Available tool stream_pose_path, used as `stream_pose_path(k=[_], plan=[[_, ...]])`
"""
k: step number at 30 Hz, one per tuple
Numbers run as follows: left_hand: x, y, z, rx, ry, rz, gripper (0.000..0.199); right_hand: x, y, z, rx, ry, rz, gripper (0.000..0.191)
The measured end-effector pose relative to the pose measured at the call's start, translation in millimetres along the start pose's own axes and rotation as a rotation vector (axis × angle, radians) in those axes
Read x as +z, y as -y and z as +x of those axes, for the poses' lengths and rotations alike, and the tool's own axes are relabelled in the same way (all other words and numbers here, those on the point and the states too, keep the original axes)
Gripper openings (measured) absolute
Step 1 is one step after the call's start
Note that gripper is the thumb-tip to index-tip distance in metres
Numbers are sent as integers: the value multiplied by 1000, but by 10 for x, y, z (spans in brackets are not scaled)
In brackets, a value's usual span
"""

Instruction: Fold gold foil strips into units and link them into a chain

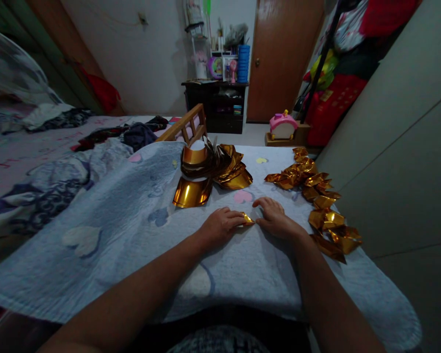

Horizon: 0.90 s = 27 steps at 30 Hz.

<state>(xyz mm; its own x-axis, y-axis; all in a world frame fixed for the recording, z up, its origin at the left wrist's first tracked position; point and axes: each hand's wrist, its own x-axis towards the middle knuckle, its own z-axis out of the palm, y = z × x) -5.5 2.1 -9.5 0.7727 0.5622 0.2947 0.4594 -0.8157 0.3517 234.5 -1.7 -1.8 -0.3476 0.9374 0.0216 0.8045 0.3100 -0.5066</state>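
A small folded piece of gold foil paper (247, 219) lies on the cloth-covered table in front of me. My left hand (220, 228) is closed over its left part, fingers pressing it down and hiding some of it. At the paper's right tip, my right hand (275, 219) has thumb and forefinger apart, with nothing visible between them. Beyond my hands sits a stack of curved gold foil sheets (193, 192), with more layered foil (235, 171) beside it. Folded gold foil pieces (321, 196) form a row along the table's right side.
A pale blue cloth with heart shapes (132, 255) covers the table. A wooden rail (182, 125) stands behind its far left edge. The bed (29, 157) with clothes is at left, a pale cabinet (404, 162) at right. A pink toy (282, 126) rests on a box beyond.
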Motion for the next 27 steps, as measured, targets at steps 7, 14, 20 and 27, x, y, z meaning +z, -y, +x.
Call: stream_pose_path(k=[7, 14, 20, 27], plan=[[14, 28, -44, -13, -7, -81, 44, 26, 131, -72, -89, 1, 94, 36], [-85, -31, -90, -256, -137, -201, 35, 83, 191, -47, -61, -35, 76, 15], [-130, 17, -114, -287, -114, -165, 2, 77, 206, -9, -21, -65, 63, 9], [-129, 24, -104, -348, -113, -88, 9, 87, 279, 7, 40, -54, 30, 11]])
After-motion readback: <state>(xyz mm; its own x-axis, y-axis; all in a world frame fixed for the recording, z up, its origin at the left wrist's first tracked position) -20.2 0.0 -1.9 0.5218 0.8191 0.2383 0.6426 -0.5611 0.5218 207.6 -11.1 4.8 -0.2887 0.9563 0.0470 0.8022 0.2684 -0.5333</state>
